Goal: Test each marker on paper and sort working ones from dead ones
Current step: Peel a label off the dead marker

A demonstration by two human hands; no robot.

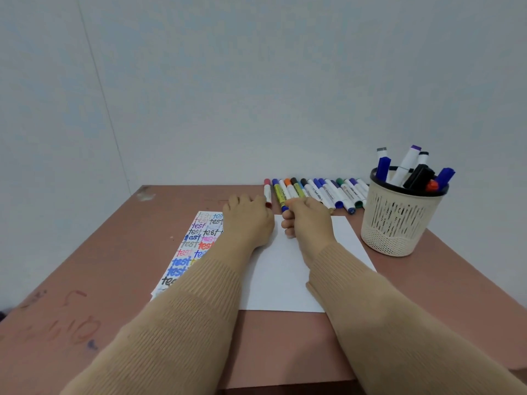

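Grip of left hand (246,220) unreadable behind knuckles, by red marker (267,192); right hand (310,220) clamped on yellow marker (279,195).

The left hand (248,220) hides its own fingertips; its sleeve (199,295) covers the written sheet's (188,246) right side; the far markers (325,192) carry labels too small to read.

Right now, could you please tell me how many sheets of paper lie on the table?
2: a blank sheet at centre, a written-on sheet to its left; more may hide beneath.
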